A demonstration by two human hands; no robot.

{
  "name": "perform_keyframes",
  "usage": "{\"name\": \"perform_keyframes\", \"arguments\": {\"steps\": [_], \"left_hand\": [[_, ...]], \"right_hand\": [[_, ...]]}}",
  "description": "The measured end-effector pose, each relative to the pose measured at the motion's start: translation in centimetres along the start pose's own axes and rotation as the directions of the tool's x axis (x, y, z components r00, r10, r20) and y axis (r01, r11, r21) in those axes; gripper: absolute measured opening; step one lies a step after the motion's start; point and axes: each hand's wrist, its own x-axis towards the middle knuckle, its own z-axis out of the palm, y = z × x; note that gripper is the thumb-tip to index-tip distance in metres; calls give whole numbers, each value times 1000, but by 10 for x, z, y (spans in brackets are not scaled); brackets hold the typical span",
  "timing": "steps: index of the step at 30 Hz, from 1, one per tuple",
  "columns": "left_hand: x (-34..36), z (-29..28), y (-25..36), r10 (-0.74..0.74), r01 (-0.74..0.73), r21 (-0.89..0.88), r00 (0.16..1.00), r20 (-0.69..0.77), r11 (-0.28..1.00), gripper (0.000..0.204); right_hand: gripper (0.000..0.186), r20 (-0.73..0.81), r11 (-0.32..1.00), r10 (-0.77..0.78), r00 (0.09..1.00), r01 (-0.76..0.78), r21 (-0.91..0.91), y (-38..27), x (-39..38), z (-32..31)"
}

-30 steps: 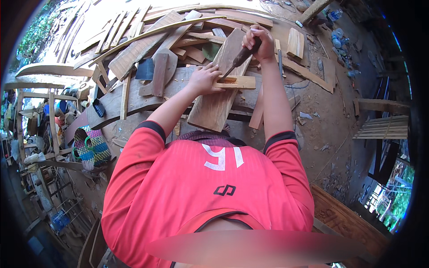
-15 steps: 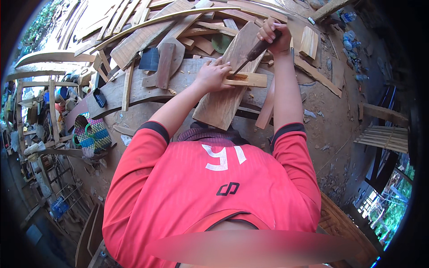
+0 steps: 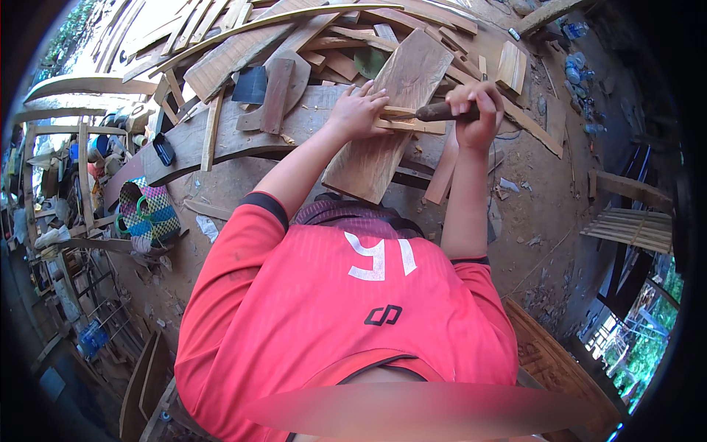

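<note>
My left hand [image 3: 356,112] rests against the left end of a short pale wooden piece [image 3: 421,127] with a recess cut in it, its fingers spread. That piece lies crosswise on a wide board [image 3: 409,70], which slants over the curved grey plank beneath. My right hand [image 3: 476,114] is closed on the dark handle of a tool [image 3: 442,112], held nearly level just above the piece. The tool's blade is hard to make out. A reddish wood block [image 3: 276,96] and a dark rectangular sheet [image 3: 249,87] lie left of my left hand.
Loose planks [image 3: 221,77] heap across the bench's far side. A woven basket [image 3: 153,217] stands below at the left, beside wooden framing and clutter. Plastic bottles [image 3: 574,70] lie on the floor at the far right. Slats [image 3: 630,228] stand at the right edge.
My right hand has come down and turned, so the tool has swung from steeply slanted to nearly level. My left hand's fingers are more spread. The view has shifted slightly.
</note>
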Motion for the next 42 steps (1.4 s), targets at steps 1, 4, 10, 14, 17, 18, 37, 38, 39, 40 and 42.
{"name": "perform_keyframes", "arguments": {"steps": [1,4,10,14,17,18,37,38,39,40,42], "left_hand": [[1,-1,2,-13,14,-4,1000,22,1000,67],[2,-1,9,-105,105,-1,994,35,994,67],[0,-4,18,-259,258,12,965,35,966,68],[4,-7,11,-156,157,0,983,100,988,68],[4,-5,8,-124,126,-20,989,82,992,67],[3,-4,8,-121,123,-28,990,69,992,67],[5,-7,8,-121,122,-2,987,104,993,64],[5,-10,9,-120,121,-4,986,120,993,64],[6,-11,9,-118,120,-6,984,135,993,64],[6,-11,9,-111,113,-5,984,136,994,64],[5,-9,9,-112,114,-18,991,77,993,63]], "right_hand": [[13,1,999,-42,999,42,28,-3,-11,-15],[13,-95,980,-104,990,86,-179,-17,-44,-5],[8,-302,960,-131,944,45,-276,-18,-71,-5],[13,-201,962,-258,945,232,-144,-21,-60,-13],[15,-49,959,-234,971,222,-175,-24,-47,-2],[18,-38,956,-228,973,217,-197,-23,-43,4],[17,165,961,80,983,-33,-273,1,12,51],[17,176,950,110,978,-51,-309,4,15,55],[17,187,936,141,972,-69,-344,7,17,58],[17,204,935,155,967,-77,-346,10,19,60],[18,211,921,190,959,-99,-376,10,28,64]]}}
